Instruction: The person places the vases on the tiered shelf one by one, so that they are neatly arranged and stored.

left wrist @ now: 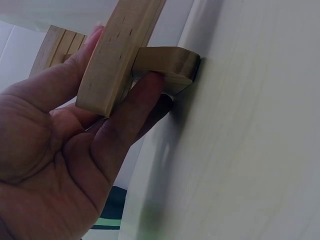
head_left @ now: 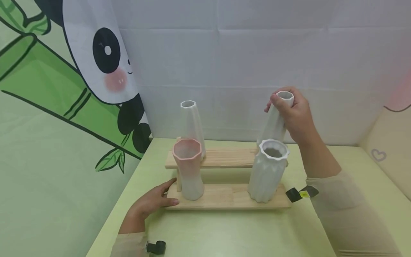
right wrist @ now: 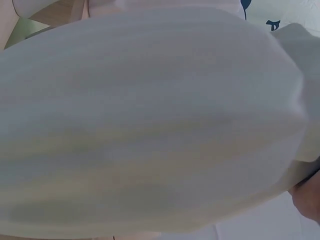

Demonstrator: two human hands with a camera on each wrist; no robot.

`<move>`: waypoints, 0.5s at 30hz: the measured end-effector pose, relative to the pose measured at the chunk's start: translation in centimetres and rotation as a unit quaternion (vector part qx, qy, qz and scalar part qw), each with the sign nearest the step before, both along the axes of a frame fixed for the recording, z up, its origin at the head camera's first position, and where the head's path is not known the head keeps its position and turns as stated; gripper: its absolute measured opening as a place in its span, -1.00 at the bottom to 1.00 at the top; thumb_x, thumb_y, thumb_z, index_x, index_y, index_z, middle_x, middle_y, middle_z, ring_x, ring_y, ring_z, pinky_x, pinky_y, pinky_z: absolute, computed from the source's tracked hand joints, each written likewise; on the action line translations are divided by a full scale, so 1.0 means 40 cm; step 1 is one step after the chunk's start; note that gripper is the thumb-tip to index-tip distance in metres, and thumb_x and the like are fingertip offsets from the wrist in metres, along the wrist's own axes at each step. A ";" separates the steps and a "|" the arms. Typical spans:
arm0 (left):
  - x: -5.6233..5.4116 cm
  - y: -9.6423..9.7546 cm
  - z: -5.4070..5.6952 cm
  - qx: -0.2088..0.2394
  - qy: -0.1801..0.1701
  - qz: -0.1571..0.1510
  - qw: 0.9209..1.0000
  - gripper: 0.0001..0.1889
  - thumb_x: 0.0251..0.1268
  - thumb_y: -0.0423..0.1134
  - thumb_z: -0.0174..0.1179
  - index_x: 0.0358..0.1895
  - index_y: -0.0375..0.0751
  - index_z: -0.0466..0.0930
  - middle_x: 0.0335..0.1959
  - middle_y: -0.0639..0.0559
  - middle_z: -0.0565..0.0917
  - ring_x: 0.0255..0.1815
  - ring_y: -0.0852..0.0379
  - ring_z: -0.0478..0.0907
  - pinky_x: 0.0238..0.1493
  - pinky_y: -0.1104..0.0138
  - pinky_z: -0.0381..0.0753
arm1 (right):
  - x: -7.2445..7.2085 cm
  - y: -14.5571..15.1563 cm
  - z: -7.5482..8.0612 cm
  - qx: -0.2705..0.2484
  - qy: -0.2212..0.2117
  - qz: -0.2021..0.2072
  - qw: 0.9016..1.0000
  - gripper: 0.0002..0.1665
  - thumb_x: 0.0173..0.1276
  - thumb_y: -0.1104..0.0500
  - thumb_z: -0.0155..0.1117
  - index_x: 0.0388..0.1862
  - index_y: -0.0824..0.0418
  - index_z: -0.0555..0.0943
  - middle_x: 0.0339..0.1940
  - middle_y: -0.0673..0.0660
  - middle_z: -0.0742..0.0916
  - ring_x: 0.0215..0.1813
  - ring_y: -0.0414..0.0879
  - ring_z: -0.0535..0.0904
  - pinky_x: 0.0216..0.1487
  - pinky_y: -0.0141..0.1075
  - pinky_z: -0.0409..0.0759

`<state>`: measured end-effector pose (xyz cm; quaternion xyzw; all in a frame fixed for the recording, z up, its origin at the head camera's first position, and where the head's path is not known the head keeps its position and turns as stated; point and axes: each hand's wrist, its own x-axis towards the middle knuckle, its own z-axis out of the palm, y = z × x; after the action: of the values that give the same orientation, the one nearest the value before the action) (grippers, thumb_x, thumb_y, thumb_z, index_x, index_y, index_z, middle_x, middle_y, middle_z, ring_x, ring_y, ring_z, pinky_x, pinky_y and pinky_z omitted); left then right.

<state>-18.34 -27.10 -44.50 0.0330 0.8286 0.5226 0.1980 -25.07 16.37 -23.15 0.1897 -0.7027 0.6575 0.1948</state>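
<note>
My right hand (head_left: 298, 116) grips the neck of a tall white vase (head_left: 273, 125) at the back right of a two-tier wooden stand (head_left: 224, 196). The front vase hides its base. With thumb above and fingers below, my left hand (head_left: 154, 200) holds the left end of the lower board (left wrist: 112, 55); a fingertip touches the small foot block (left wrist: 170, 65) underneath. On that board stand a pink-and-white vase (head_left: 189, 171) at left and a ribbed white vase (head_left: 266, 176) at right. Another tall white vase (head_left: 191, 123) stands on the upper tier's left end.
The stand sits on a pale yellow-green table (head_left: 237, 232). Behind it rises a white cloth backdrop (head_left: 224, 71); a panda-and-bamboo print (head_left: 106, 53) covers the left side. A large ribbed white vase surface (right wrist: 150, 115) fills most of the right wrist view.
</note>
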 end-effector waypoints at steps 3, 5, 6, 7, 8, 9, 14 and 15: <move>0.001 -0.001 -0.001 0.004 -0.001 0.000 1.000 0.02 -0.01 -0.08 0.49 0.56 0.03 0.10 0.50 -0.24 0.25 0.44 -0.27 0.29 0.39 -0.22 0.20 | -0.003 -0.003 -0.009 -0.002 -0.011 0.005 1.000 -0.66 0.35 0.03 0.34 -0.10 0.23 0.51 -0.37 0.17 0.71 -0.24 0.01 0.67 -0.31 -0.29 0.66; 0.001 -0.001 -0.002 0.008 -0.002 -0.001 1.000 0.02 -0.01 -0.08 0.49 0.56 0.04 0.10 0.50 -0.23 0.25 0.44 -0.26 0.30 0.39 -0.21 0.20 | -0.005 -0.005 -0.016 -0.002 -0.020 0.008 1.000 -0.66 0.35 0.04 0.35 -0.10 0.24 0.51 -0.37 0.18 0.71 -0.23 0.01 0.67 -0.31 -0.29 0.66; 0.002 -0.002 -0.002 0.011 -0.002 -0.002 1.000 0.02 -0.01 -0.09 0.49 0.56 0.03 0.10 0.50 -0.24 0.25 0.44 -0.26 0.30 0.40 -0.21 0.20 | -0.005 -0.005 -0.019 0.001 -0.024 0.009 1.000 -0.66 0.34 0.04 0.35 -0.10 0.23 0.51 -0.36 0.18 0.71 -0.22 0.02 0.67 -0.30 -0.29 0.66; 0.002 -0.002 -0.002 0.012 -0.003 -0.002 1.000 0.02 -0.01 -0.09 0.49 0.56 0.03 0.10 0.50 -0.24 0.25 0.43 -0.26 0.30 0.40 -0.21 0.20 | -0.005 -0.006 -0.023 0.004 -0.028 0.010 1.000 -0.66 0.35 0.03 0.35 -0.09 0.23 0.51 -0.36 0.18 0.71 -0.21 0.02 0.67 -0.28 -0.28 0.66; 0.002 -0.002 -0.002 0.014 -0.004 -0.003 1.000 0.02 0.00 -0.09 0.49 0.56 0.03 0.10 0.50 -0.24 0.25 0.43 -0.26 0.31 0.40 -0.20 0.20 | -0.005 -0.006 -0.027 0.011 -0.031 0.009 0.999 -0.65 0.35 0.03 0.34 -0.09 0.23 0.51 -0.35 0.18 0.71 -0.20 0.03 0.67 -0.27 -0.28 0.66; 0.003 -0.002 -0.002 0.014 -0.003 -0.003 1.000 0.02 0.00 -0.09 0.49 0.56 0.03 0.09 0.50 -0.24 0.25 0.43 -0.26 0.31 0.40 -0.20 0.20 | -0.004 -0.006 -0.030 0.017 -0.033 0.007 0.999 -0.65 0.35 0.01 0.34 -0.08 0.22 0.51 -0.34 0.18 0.71 -0.19 0.03 0.67 -0.26 -0.27 0.65; 0.004 -0.002 0.000 0.007 -0.003 -0.003 1.000 0.02 0.00 -0.08 0.49 0.56 0.02 0.09 0.51 -0.23 0.23 0.45 -0.28 0.26 0.39 -0.22 0.20 | 0.000 -0.005 -0.045 0.040 -0.034 0.004 0.999 -0.64 0.38 -0.03 0.29 -0.04 0.17 0.49 -0.30 0.18 0.71 -0.13 0.05 0.65 -0.22 -0.26 0.64; 0.004 -0.002 0.001 0.005 -0.003 -0.003 1.000 0.02 0.00 -0.07 0.49 0.56 0.02 0.09 0.51 -0.24 0.22 0.46 -0.29 0.25 0.39 -0.22 0.20 | 0.001 -0.006 -0.048 0.039 -0.033 0.005 0.999 -0.64 0.39 -0.03 0.28 -0.04 0.17 0.49 -0.30 0.18 0.71 -0.13 0.04 0.65 -0.22 -0.26 0.64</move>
<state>-18.16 -27.20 -44.48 0.0349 0.8253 0.5264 0.2013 -25.05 16.14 -25.06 0.1788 -0.7332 0.6360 0.1608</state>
